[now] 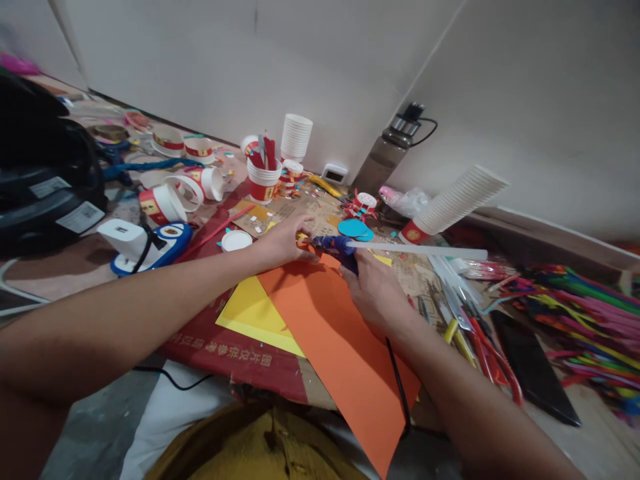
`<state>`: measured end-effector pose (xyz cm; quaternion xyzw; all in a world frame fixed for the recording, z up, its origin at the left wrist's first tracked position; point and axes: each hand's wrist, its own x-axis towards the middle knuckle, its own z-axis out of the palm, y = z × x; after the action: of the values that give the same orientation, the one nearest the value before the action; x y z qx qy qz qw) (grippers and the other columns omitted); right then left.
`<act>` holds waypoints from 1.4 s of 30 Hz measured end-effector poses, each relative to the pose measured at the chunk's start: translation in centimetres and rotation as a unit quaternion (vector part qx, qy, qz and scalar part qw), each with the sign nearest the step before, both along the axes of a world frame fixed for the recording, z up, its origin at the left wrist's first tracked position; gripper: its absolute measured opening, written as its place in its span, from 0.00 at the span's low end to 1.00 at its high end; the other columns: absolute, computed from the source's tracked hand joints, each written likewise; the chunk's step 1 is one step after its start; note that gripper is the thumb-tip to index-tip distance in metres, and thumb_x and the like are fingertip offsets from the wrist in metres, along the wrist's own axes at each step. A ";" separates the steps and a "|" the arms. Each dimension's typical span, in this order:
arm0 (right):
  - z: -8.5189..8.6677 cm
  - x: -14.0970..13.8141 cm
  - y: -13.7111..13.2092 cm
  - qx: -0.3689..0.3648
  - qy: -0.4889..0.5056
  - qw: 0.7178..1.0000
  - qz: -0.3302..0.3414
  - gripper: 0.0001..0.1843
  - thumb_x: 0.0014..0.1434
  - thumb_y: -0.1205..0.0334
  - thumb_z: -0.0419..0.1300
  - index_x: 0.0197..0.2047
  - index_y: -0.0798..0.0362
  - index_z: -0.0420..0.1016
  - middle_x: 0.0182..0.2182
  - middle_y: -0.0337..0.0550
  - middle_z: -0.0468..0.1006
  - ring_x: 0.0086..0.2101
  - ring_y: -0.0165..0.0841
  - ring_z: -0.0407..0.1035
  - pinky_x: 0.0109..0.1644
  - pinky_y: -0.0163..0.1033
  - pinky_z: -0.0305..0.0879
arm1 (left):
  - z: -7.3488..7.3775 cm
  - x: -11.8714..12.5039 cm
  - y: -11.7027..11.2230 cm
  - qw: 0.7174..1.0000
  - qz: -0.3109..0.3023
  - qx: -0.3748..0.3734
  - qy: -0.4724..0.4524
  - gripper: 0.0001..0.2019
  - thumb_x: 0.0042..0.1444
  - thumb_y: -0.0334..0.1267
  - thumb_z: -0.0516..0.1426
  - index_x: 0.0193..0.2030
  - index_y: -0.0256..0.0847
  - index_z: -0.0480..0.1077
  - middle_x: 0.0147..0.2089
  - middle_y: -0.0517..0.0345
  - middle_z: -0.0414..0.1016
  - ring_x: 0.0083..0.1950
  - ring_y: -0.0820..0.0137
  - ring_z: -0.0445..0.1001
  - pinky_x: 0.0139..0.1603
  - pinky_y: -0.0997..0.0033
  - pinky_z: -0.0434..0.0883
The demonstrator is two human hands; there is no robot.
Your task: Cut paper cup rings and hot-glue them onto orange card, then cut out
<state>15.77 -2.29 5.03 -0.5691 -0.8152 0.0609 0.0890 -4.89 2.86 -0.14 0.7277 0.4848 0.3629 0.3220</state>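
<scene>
A blue hot glue gun (pixel 334 244) is gripped in my right hand (pixel 379 288), with a long white glue stick (pixel 425 251) jutting from its back to the right. Its nozzle points left, close to the fingertips of my left hand (pixel 283 243). Those fingers pinch a small yellow piece (pixel 301 237), mostly hidden; its exact kind cannot be made out. Below both hands lies a sheet of orange paper (pixel 333 333), slanting over the table's front edge. Yellow paper (pixel 255 313) sits partly beneath it. Blue paper discs (pixel 353 229) are just beyond the glue gun.
A stack of paper cups (pixel 455 203) leans at the right, near a dark bottle (pixel 383 157). Scissors (pixel 487 347), a black phone (pixel 533 367) and colourful pipe cleaners (pixel 590 320) lie right. Cut cups (pixel 163 203) and a blue-white power strip (pixel 173 240) stand left. The glue gun's black cord (pixel 397 373) hangs down.
</scene>
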 end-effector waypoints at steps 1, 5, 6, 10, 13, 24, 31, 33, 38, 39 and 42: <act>-0.2 0.0 0.1 0.002 0.002 1.000 0.002 0.15 0.64 0.62 0.52 0.53 0.55 0.68 0.44 0.53 0.79 0.43 0.45 0.74 0.41 0.42 0.63 | -0.1 0.0 0.0 1.000 0.001 0.001 0.001 0.47 0.39 0.45 0.70 0.66 0.37 0.58 0.50 0.48 0.77 0.52 0.60 0.75 0.54 0.62 0.68; -0.7 0.0 0.3 0.012 0.011 1.000 0.010 0.15 0.65 0.61 0.51 0.53 0.56 0.68 0.45 0.54 0.79 0.43 0.44 0.73 0.42 0.42 0.63 | 0.0 0.0 -0.1 1.000 0.002 0.001 0.005 0.47 0.39 0.46 0.70 0.66 0.37 0.58 0.50 0.49 0.77 0.51 0.60 0.75 0.54 0.62 0.68; -0.8 0.1 0.3 0.013 0.013 1.000 0.013 0.16 0.65 0.60 0.51 0.53 0.56 0.68 0.45 0.54 0.79 0.43 0.44 0.73 0.42 0.42 0.63 | 0.0 0.0 -0.1 1.000 0.002 0.001 0.004 0.47 0.39 0.45 0.70 0.65 0.38 0.58 0.50 0.49 0.77 0.51 0.61 0.75 0.54 0.62 0.68; -0.5 0.4 0.3 0.009 0.000 1.000 0.009 0.16 0.65 0.61 0.51 0.53 0.55 0.68 0.44 0.53 0.79 0.42 0.44 0.74 0.41 0.42 0.63 | 0.1 0.0 -0.2 1.000 0.003 0.010 0.005 0.45 0.39 0.43 0.70 0.65 0.39 0.59 0.49 0.50 0.78 0.51 0.62 0.75 0.55 0.62 0.67; 0.2 0.5 0.0 -0.004 -0.028 1.000 -0.008 0.13 0.64 0.62 0.51 0.50 0.55 0.69 0.42 0.53 0.79 0.40 0.44 0.74 0.39 0.41 0.62 | 0.3 0.0 -0.3 1.000 0.004 0.014 0.016 0.45 0.40 0.42 0.70 0.65 0.38 0.59 0.49 0.50 0.78 0.53 0.60 0.74 0.56 0.61 0.66; -0.4 -0.1 0.1 0.010 0.010 1.000 0.005 0.14 0.64 0.62 0.52 0.51 0.55 0.68 0.44 0.54 0.79 0.43 0.45 0.73 0.41 0.42 0.63 | 0.1 0.1 -0.1 1.000 0.008 0.005 0.008 0.46 0.39 0.44 0.70 0.65 0.37 0.59 0.51 0.47 0.77 0.52 0.60 0.75 0.54 0.62 0.68; -1.1 0.4 0.6 0.024 0.018 0.999 0.020 0.15 0.65 0.60 0.51 0.52 0.55 0.68 0.44 0.53 0.79 0.42 0.44 0.73 0.40 0.41 0.63 | 0.4 0.1 -0.3 1.000 0.010 -0.004 0.016 0.46 0.39 0.42 0.70 0.65 0.38 0.58 0.50 0.49 0.77 0.51 0.61 0.75 0.53 0.63 0.68; -0.9 0.7 0.5 0.019 0.003 1.000 0.012 0.14 0.65 0.60 0.51 0.52 0.54 0.69 0.43 0.53 0.79 0.41 0.44 0.74 0.40 0.42 0.63 | 0.4 0.1 -0.3 1.000 0.009 0.004 0.017 0.46 0.40 0.42 0.70 0.65 0.37 0.58 0.49 0.50 0.78 0.51 0.62 0.75 0.54 0.64 0.68; 0.0 0.8 -0.1 0.007 -0.023 1.000 -0.003 0.14 0.64 0.62 0.51 0.51 0.54 0.69 0.43 0.53 0.79 0.40 0.44 0.74 0.39 0.41 0.63 | 0.2 0.0 -0.2 1.000 0.002 0.019 0.020 0.45 0.41 0.42 0.69 0.66 0.34 0.58 0.48 0.50 0.78 0.52 0.62 0.75 0.55 0.65 0.68; 0.1 0.8 -0.2 0.007 -0.020 1.000 -0.003 0.14 0.64 0.62 0.52 0.51 0.54 0.69 0.43 0.53 0.79 0.41 0.44 0.74 0.40 0.41 0.64 | 0.2 0.0 -0.2 1.000 0.001 0.018 0.019 0.45 0.41 0.42 0.69 0.65 0.34 0.58 0.48 0.50 0.78 0.52 0.62 0.75 0.55 0.65 0.68; -0.1 0.6 -0.1 0.007 -0.013 1.000 -0.003 0.13 0.64 0.62 0.52 0.50 0.56 0.70 0.42 0.54 0.79 0.41 0.45 0.73 0.40 0.42 0.64 | 0.0 0.0 0.0 1.000 0.004 0.010 0.012 0.45 0.39 0.43 0.70 0.65 0.36 0.59 0.49 0.50 0.78 0.51 0.62 0.75 0.54 0.63 0.68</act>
<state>16.40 -2.38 4.96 -0.5720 -0.8147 0.0474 0.0825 -4.88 2.83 -0.17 0.7335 0.4874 0.3605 0.3073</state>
